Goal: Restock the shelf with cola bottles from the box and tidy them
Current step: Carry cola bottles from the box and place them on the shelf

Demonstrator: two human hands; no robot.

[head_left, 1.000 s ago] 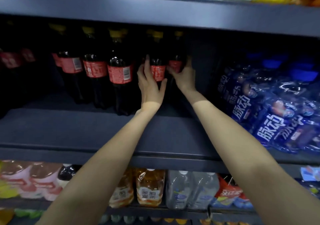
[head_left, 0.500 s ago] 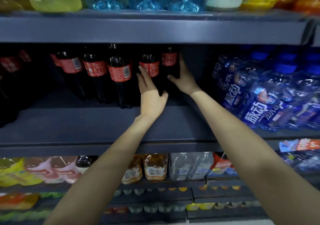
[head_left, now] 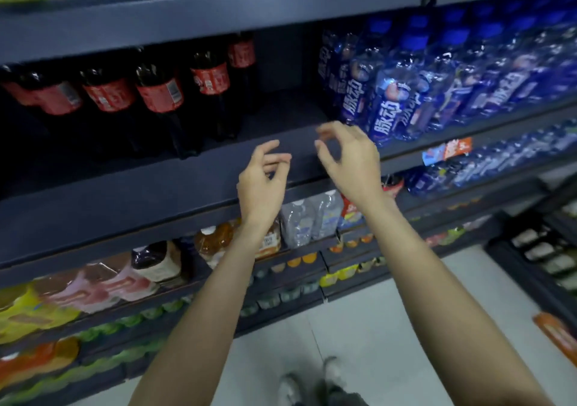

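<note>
Several dark cola bottles with red labels stand in a row on the dark shelf, from the far left to the middle. One more cola bottle stands further back. My left hand and my right hand hover in front of the shelf's front edge, apart from the bottles. Both hands hold nothing, with fingers loosely curled and spread. The box is out of view.
Blue drink bottles fill the same shelf to the right, with a gap between them and the cola. Lower shelves hold tea bottles, water bottles and colourful packs. A pale floor and my shoes lie below.
Both hands have let go of the cola bottles and drawn back out of the shelf to its front edge. The camera has tilted down and to the right.
</note>
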